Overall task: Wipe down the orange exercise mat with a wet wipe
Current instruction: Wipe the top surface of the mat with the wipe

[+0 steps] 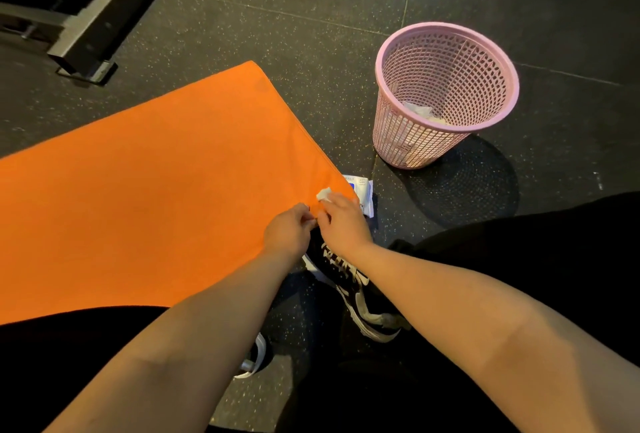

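The orange exercise mat (156, 183) lies flat on the dark floor and fills the left and middle of the view. At its near right corner, my right hand (343, 221) holds a small white wet wipe (324, 194) against the mat's edge. My left hand (289, 230) sits right beside it with curled fingers pinching the mat's corner edge. A white and blue wet wipe packet (363, 190) lies on the floor just beyond the corner, partly hidden by my right hand.
A pink mesh waste basket (446, 51) with crumpled white wipes inside stands on the floor at the right. A black metal equipment frame (86, 34) lies at the top left. My black and white shoe (353, 287) rests below my hands.
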### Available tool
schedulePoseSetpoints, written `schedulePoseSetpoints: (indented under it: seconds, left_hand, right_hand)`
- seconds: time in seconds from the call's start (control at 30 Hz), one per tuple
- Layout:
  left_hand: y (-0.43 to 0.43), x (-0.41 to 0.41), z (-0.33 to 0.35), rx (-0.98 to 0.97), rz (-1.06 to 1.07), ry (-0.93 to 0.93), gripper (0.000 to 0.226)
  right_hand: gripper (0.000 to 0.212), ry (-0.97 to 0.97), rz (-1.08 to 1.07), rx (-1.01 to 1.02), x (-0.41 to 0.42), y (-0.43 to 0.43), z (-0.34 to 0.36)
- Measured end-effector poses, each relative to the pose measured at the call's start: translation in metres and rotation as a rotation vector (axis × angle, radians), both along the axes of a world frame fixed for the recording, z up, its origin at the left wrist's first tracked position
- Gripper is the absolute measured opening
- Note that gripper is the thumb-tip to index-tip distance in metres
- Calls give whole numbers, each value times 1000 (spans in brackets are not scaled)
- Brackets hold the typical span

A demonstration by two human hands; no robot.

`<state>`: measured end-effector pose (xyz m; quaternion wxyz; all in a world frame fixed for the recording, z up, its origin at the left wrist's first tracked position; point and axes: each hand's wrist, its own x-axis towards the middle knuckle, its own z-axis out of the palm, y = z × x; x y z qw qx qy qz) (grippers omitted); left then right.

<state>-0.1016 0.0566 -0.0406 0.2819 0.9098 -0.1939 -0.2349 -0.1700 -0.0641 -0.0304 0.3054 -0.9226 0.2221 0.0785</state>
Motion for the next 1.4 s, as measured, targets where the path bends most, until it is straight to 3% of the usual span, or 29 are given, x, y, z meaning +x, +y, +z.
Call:
schedulePoseSetpoints:
  seconds: [0.17, 0.3, 0.4, 0.53, 0.63, 0.77, 0.9, 1.0, 1.17, 1.4]
  left_hand:
    - [5, -17, -1, -35, 21, -2, 6]
    - [5, -13, -12, -58, -28, 58, 7]
    - [7, -9, -17, -87, -33, 67, 29]
    - [10, -9, -20, 10, -95, 29, 53]
    - [10, -9, -19, 52, -129, 20, 53]
    - [8, -10, -19, 75, -120, 15, 53]
    - [9, -11, -23, 74, -122, 23, 53]
    - [10, -9, -24, 78, -133, 26, 53]
    - [5, -6, -18, 120, -145, 7, 51]
    - [6, -8, -15, 80, -147, -6, 46]
  right_hand:
    - [46, 17, 177, -67, -14, -3, 0]
    - [51, 123, -27, -97, -13, -20, 4]
    - [52, 145, -15, -101, -11, -3, -1]
    - [50, 69, 185, -73, -16, 16, -13]
    - [49, 74, 186, -158, -13, 2, -11]
    - [48, 148, -80, -177, -6, -7, -2]
    - [50, 48, 98, -41, -14, 22, -14]
    - [53, 59, 214, -90, -17, 10, -15]
    - [53, 147, -79, -120, -3, -13, -9]
    - [47, 59, 180, -33, -10, 7, -12]
